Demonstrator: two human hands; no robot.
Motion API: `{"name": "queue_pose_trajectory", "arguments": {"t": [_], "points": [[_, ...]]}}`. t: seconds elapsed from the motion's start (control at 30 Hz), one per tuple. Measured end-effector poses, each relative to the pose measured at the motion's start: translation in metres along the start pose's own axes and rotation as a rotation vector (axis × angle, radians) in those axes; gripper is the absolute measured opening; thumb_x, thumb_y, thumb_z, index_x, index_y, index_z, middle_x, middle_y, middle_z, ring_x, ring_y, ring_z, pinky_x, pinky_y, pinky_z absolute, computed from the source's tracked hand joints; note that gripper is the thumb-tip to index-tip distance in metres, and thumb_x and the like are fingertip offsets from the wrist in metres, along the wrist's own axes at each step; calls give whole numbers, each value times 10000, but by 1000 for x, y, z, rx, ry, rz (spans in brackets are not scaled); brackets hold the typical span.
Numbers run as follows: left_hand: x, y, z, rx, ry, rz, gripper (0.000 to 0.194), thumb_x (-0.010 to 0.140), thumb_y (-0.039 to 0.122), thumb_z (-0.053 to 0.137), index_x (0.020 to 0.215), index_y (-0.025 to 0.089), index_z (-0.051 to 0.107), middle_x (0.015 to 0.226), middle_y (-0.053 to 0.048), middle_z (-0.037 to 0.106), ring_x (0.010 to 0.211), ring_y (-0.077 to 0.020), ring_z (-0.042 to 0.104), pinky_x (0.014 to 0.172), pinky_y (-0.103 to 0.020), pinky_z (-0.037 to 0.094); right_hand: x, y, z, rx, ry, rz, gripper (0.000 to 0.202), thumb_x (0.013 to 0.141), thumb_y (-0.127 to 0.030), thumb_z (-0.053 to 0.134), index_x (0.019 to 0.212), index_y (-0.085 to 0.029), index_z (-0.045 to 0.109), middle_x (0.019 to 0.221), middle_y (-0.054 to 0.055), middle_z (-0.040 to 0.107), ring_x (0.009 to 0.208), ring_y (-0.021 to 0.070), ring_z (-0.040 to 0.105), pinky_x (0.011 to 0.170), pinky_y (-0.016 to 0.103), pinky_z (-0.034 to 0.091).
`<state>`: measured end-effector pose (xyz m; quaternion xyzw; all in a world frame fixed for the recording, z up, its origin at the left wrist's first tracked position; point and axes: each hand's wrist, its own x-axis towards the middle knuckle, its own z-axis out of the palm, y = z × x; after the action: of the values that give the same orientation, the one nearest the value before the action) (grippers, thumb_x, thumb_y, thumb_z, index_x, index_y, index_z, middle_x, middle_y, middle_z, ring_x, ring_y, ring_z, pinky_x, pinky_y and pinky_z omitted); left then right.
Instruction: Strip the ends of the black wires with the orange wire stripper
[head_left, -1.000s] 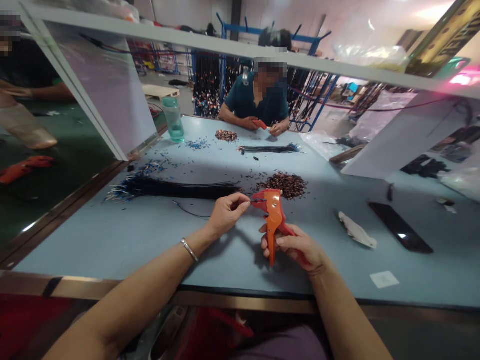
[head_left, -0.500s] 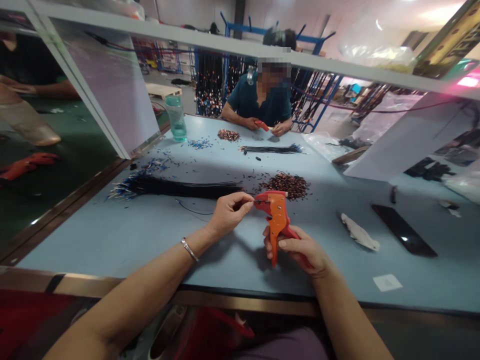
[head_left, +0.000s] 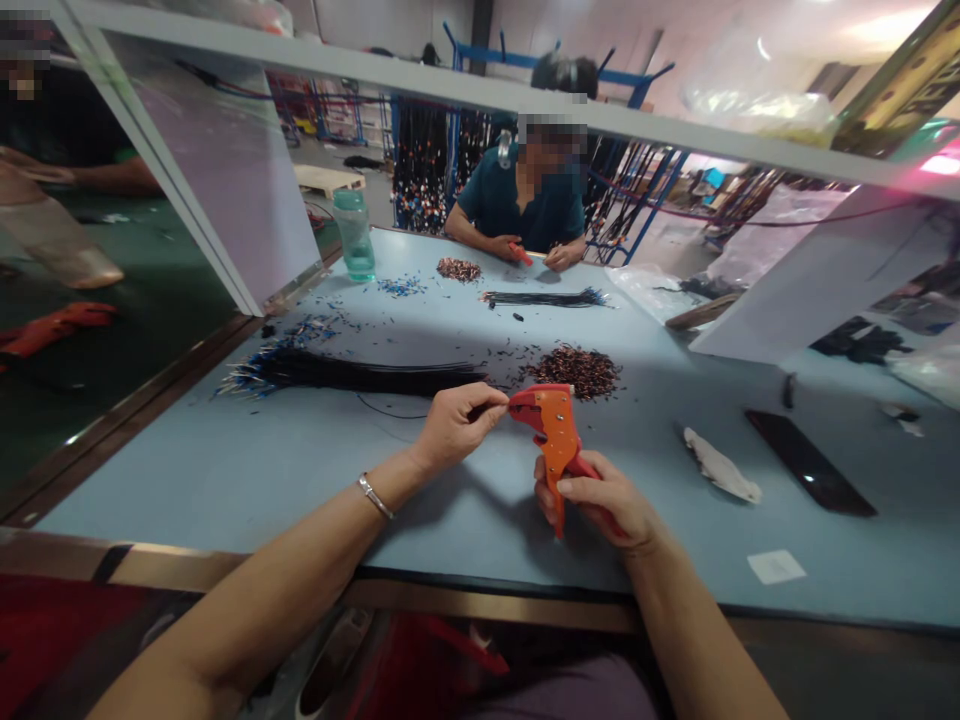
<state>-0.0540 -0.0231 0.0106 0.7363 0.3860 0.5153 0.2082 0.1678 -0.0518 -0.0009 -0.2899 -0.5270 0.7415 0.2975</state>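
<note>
My right hand [head_left: 596, 495] is wrapped round the handles of an orange and red wire stripper [head_left: 559, 430], held upright above the table. My left hand [head_left: 461, 425] pinches a thin black wire [head_left: 394, 413] close to the stripper's red jaws. Whether the wire's tip lies inside the jaws I cannot tell. Behind my left hand lies a thick bundle of black wires [head_left: 367, 376], with blue and pale ends at the left. Just beyond the stripper is a heap of copper-coloured and black scraps [head_left: 576, 373].
A phone [head_left: 810, 463], a crumpled white piece [head_left: 720, 466] and a white paper [head_left: 776, 567] lie at the right. Across the table [head_left: 300, 480], a person [head_left: 521, 205] holds a red tool near a smaller wire bundle [head_left: 544, 298]. A green bottle [head_left: 354, 236] stands at the back left.
The stripper's handles have spread a little and its lower end has swung slightly right. My left hand stays beside the jaws, still pinching the wire.
</note>
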Motion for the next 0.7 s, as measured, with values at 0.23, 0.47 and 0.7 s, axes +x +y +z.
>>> {"name": "queue_pose_trajectory", "arguments": {"t": [0.23,0.47,0.7], "points": [[0,2,1,-12,14,-16,128,829,192,567,791,142,679,691,-26,643,623,-100,543,591,-209,415,1,-1,2,6,13,-13,256,730,-320,697,856,-116,609,636,30,602,529,143,570,450,252,479],[-1,2,1,-17,13,-49,134,829,214,568,794,148,680,684,-23,635,616,-103,530,588,-216,410,1,0,2,6,6,-20,244,736,-310,684,861,-114,607,642,34,607,533,147,574,455,255,475],[-1,2,2,-27,23,-61,135,830,213,565,789,144,673,695,-20,638,626,-101,532,598,-212,409,2,0,4,-5,20,-35,233,744,-310,678,851,-117,605,632,26,602,520,138,571,462,248,470]]}}
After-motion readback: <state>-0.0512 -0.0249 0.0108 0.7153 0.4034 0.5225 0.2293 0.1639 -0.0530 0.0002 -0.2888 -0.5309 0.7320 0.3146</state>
